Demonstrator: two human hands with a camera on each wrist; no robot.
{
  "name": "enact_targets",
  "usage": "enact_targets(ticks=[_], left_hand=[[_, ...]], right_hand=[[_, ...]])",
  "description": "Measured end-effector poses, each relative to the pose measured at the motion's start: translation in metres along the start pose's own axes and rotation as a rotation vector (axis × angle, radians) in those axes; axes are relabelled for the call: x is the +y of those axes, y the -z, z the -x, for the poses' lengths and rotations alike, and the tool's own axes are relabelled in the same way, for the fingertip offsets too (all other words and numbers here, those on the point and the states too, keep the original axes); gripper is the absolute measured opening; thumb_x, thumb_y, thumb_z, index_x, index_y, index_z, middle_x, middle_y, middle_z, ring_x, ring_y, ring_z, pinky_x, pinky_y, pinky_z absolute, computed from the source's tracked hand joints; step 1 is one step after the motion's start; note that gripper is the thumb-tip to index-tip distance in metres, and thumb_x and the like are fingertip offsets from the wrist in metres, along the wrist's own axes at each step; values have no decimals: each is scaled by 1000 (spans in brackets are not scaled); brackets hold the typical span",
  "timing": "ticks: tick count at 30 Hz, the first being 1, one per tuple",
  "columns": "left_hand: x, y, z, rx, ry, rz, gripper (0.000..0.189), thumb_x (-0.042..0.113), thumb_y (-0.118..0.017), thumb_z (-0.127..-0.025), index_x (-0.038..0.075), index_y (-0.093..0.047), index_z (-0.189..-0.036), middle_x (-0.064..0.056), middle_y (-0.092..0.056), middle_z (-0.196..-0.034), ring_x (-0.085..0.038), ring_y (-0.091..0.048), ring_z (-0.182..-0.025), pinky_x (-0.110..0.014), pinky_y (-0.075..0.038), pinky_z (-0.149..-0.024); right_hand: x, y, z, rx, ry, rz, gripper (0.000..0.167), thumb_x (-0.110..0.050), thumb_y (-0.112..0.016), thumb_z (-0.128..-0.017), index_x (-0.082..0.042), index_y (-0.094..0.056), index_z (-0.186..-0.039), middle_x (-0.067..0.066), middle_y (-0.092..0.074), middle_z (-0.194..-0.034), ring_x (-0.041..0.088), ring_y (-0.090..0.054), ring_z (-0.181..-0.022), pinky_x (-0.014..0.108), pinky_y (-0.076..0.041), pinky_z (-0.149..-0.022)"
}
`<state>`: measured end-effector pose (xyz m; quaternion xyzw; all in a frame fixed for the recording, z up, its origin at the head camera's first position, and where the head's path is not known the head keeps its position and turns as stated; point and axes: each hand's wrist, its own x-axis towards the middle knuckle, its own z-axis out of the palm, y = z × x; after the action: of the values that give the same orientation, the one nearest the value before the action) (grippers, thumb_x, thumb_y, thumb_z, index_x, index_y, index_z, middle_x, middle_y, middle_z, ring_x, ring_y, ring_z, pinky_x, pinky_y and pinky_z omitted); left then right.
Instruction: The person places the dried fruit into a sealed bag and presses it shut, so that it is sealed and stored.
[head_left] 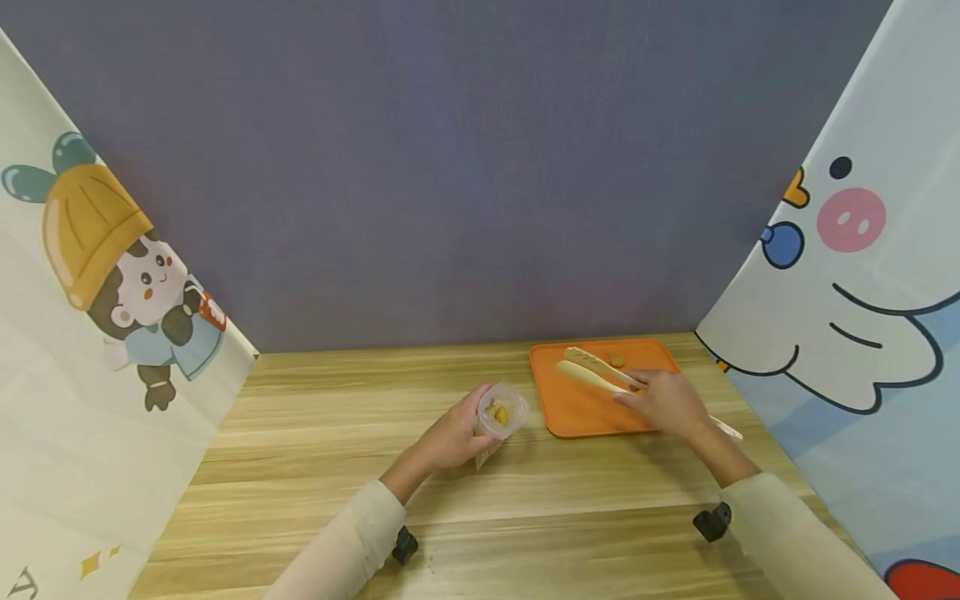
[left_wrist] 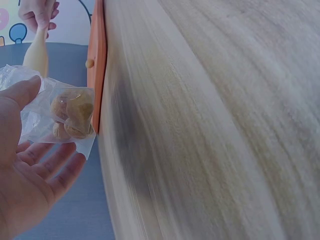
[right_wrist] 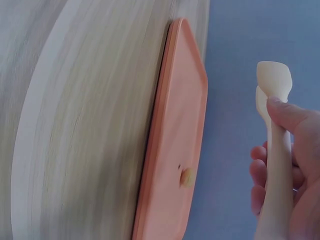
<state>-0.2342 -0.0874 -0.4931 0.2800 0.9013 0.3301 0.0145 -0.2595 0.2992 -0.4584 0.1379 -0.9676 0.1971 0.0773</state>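
Held up over the table, a clear plastic bag [head_left: 516,427] has its open mouth facing up. My left hand [head_left: 452,433] grips it near the rim, thumb on one side and fingers on the other. Several round brown pieces [left_wrist: 74,112] lie at the bag's bottom; they look like small cookies, but I cannot tell the kind. My right hand [head_left: 670,403] holds cream-coloured tongs [head_left: 588,377] above an orange tray [head_left: 558,417], their tips parted with nothing between them. On the tray sits one small round brown piece [head_left: 617,362], apart from the tongs.
The wooden table [head_left: 337,417] extends left and in front of the tray. A dark grey panel [head_left: 450,167] closes off the back. Printed cartoon panels stand at the left [head_left: 45,375] and right [head_left: 810,367] sides.
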Motion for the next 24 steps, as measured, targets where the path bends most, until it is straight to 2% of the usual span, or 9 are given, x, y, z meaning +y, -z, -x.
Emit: enact_targets(ticks=[2,5,7,9,16,19,22,24], left_hand=[[0,0,0,2,1,-2,88,25,-77,-92,1,-25,-159,-18,-48,-153,-32,-52,-137,-50,-46,-113],[0,1,0,8,-5,-6,87,24,-77,-92,-1,-26,-158,-19,-48,-152,-33,-52,-137,-50,-46,-113],[0,1,0,6,-4,-2,87,24,-77,-92,-2,-25,-158,-19,-49,-152,-33,-52,-137,-50,-46,-113],[0,1,0,5,0,0,88,24,-77,-92,0,-25,-158,-18,-49,-151,-32,-53,-136,-50,-47,-112],[0,1,0,9,5,5,86,25,-77,-92,6,-26,-159,-15,-51,-150,-29,-55,-133,-47,-49,-110],[0,1,0,8,15,6,87,26,-77,-92,6,-26,-159,-15,-50,-151,-29,-54,-135,-47,-48,-111],[0,1,1,8,17,5,87,26,-77,-92,6,-25,-160,-16,-49,-152,-29,-53,-136,-47,-48,-111],[-1,1,1,9,19,6,88,26,-77,-92,7,-25,-160,-15,-49,-152,-29,-53,-136,-47,-48,-111]], right_hand=[[6,1,-1,0,-8,18,66,-52,-74,-89,-2,-68,-131,9,-77,-84,9,-32,-45,27,-33,-47],[16,1,-4,-3,-25,46,65,-52,-73,-90,-1,-68,-131,13,-79,-98,12,-46,-48,31,-43,-50],[21,1,-5,-4,-32,64,66,-53,-72,-90,-1,-68,-131,16,-78,-108,18,-60,-57,36,-51,-56],[27,0,-7,-11,-46,81,67,-54,-70,-91,-1,-67,-131,18,-76,-111,23,-66,-67,36,-53,-59],[41,-2,-12,-39,-89,117,72,-58,-67,-92,-1,-64,-135,17,-77,-105,22,-61,-62,30,-41,-50],[47,-2,-13,-34,-96,136,71,-57,-67,-93,0,-64,-135,15,-78,-102,32,-70,-77,36,-51,-56],[55,-2,-15,-48,-118,152,74,-60,-63,-93,0,-62,-136,16,-77,-98,40,-69,-84,43,-54,-61],[58,-2,-16,-70,-140,165,77,-63,-60,-94,1,-60,-138,19,-76,-97,41,-69,-83,43,-54,-60]])
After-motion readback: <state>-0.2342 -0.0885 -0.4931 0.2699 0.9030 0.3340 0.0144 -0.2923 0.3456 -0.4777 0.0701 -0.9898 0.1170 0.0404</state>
